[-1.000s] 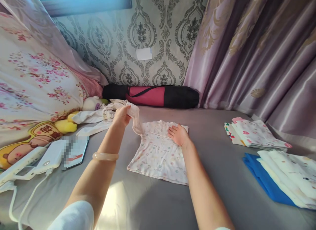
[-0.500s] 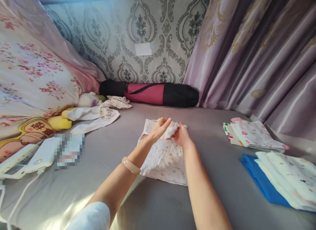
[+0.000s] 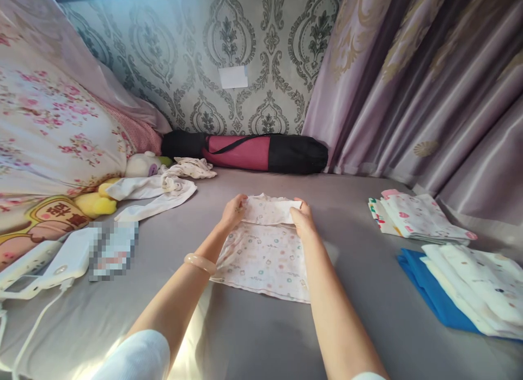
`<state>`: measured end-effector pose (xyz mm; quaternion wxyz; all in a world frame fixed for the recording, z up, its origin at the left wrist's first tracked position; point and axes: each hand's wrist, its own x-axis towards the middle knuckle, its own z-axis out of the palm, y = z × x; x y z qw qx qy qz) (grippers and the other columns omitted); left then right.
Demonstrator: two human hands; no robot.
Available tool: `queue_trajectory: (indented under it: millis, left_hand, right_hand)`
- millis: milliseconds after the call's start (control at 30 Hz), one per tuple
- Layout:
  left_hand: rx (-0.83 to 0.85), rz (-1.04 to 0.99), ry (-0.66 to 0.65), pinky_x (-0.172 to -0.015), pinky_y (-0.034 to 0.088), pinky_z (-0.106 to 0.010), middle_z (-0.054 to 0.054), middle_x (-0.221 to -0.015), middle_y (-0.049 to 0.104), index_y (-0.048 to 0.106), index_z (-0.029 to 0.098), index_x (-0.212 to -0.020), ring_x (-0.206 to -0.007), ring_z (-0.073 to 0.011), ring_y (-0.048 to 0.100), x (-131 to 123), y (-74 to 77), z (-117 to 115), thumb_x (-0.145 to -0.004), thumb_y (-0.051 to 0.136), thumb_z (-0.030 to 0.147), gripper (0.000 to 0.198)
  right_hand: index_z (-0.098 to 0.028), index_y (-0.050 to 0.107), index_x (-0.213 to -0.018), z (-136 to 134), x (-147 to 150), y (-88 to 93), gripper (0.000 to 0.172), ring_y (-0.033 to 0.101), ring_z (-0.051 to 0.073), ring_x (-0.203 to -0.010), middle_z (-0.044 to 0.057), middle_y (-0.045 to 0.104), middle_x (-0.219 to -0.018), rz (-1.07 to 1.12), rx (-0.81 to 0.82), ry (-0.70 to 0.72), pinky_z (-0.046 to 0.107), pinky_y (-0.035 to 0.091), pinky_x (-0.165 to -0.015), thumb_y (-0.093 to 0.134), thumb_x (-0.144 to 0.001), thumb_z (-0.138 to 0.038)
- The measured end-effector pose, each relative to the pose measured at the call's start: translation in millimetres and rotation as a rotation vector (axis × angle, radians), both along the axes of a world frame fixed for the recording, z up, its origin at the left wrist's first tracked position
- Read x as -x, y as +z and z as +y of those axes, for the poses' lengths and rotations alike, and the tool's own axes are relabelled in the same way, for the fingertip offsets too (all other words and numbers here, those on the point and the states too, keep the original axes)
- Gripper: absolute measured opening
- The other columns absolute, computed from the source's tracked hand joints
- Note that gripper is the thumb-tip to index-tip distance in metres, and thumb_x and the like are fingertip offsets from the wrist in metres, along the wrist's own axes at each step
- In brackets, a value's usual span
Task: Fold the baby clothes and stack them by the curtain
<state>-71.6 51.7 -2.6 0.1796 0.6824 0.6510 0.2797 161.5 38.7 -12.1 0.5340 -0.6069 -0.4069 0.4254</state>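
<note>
Head view, centre: right hand (image 3: 303,218) and, seemingly, left hand (image 3: 232,211) pinch the part-folded shirt (image 3: 265,258); uneven pulling could skew it.

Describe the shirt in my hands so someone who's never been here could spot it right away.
On the grey sheet, nearer than the long black-and-red bag by the wall, find the left hand and right hand. Between them is a white shirt with small pale prints. Unlike the folded clothes to the right, its body lies spread out.
</note>
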Motion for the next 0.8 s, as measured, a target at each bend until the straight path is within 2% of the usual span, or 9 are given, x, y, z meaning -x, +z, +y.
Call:
queue_trajectory:
  millis: [67,167,233,333,500,667,733,800]
  left_hand:
    - [-0.029,0.101,-0.096,-0.101,0.043,-0.036,-0.011,-0.122,0.066,0.059,0.020,-0.126,-0.116,-0.0243,0.059,-4.8,-6.9,-0.2,-0.089,0.038,0.018,0.042]
    - [-0.038,0.255,-0.177,-0.115,0.028,-0.044,-0.014,-0.147,0.048,0.050,0.018,-0.137,-0.140,-0.0256,0.039,-12.0,-15.7,-1.7,-0.097,0.030,0.031,0.046]
    - [0.006,0.347,-0.189,-0.117,0.021,-0.049,-0.016,-0.155,0.036,0.042,0.014,-0.144,-0.146,-0.0278,0.026,-15.1,-18.7,-4.3,-0.099,0.026,0.037,0.053]
    - [0.044,0.447,-0.199,-0.118,0.016,-0.052,-0.017,-0.158,0.028,0.033,0.011,-0.149,-0.149,-0.0304,0.018,-17.4,-18.6,-8.7,-0.100,0.020,0.042,0.060]
    - [0.057,0.500,-0.206,-0.118,0.014,-0.055,-0.017,-0.159,0.026,0.032,0.014,-0.151,-0.149,-0.0316,0.017,-16.7,-16.2,-11.0,-0.100,0.018,0.046,0.061]
    - [0.063,0.522,-0.188,-0.117,0.015,-0.058,-0.017,-0.158,0.029,0.035,0.014,-0.149,-0.148,-0.0320,0.020,-19.2,-11.6,-11.1,-0.100,0.021,0.046,0.060]
    - [0.018,0.549,-0.143,-0.117,0.014,-0.057,-0.019,-0.158,0.029,0.037,0.013,-0.148,-0.148,-0.0323,0.020,-26.4,-7.5,-13.8,-0.099,0.024,0.045,0.060]
    - [-0.084,0.555,-0.119,-0.119,0.012,-0.054,-0.018,-0.158,0.028,0.037,0.012,-0.148,-0.148,-0.0307,0.019,-37.2,-3.9,-18.1,-0.099,0.023,0.044,0.060]
  right_hand:
    - [-0.019,0.052,-0.127,1.2,-4.4,1.0,0.055,0.066,0.018,-0.102,0.008,0.068,-0.113,-0.087,0.002,-0.052,0.033,0.052,-0.091,0.048,-0.072,-0.015]
    - [-0.017,0.052,-0.128,0.1,-11.7,1.9,0.053,0.064,0.019,-0.107,0.010,0.067,-0.117,-0.184,-0.003,-0.074,0.035,0.048,-0.097,0.050,-0.075,-0.016]
    - [-0.016,0.053,-0.129,-2.0,-16.2,2.1,0.054,0.064,0.021,-0.109,0.011,0.067,-0.116,-0.244,0.024,-0.083,0.037,0.046,-0.101,0.054,-0.075,-0.016]
    - [-0.015,0.052,-0.130,-6.3,-20.2,4.0,0.055,0.062,0.024,-0.114,0.013,0.066,-0.119,-0.366,0.063,-0.102,0.041,0.042,-0.105,0.059,-0.075,-0.016]
    - [-0.015,0.049,-0.136,-15.1,-19.4,8.4,0.054,0.055,0.028,-0.123,0.014,0.064,-0.122,-0.518,0.050,-0.085,0.044,0.037,-0.109,0.051,-0.082,-0.013]
    - [-0.017,0.047,-0.140,-23.0,-16.4,9.7,0.056,0.053,0.032,-0.124,0.016,0.061,-0.126,-0.528,0.057,-0.078,0.050,0.035,-0.109,0.039,-0.086,-0.009]
    - [-0.015,0.046,-0.141,-25.6,-12.0,11.6,0.057,0.046,0.031,-0.131,0.018,0.054,-0.136,-0.591,0.000,-0.069,0.050,0.031,-0.112,0.034,-0.086,-0.007]
    - [-0.012,0.043,-0.143,-28.3,-3.3,14.0,0.058,0.032,0.029,-0.142,0.018,0.042,-0.148,-0.731,-0.101,-0.030,0.050,0.022,-0.116,0.029,-0.087,-0.007]
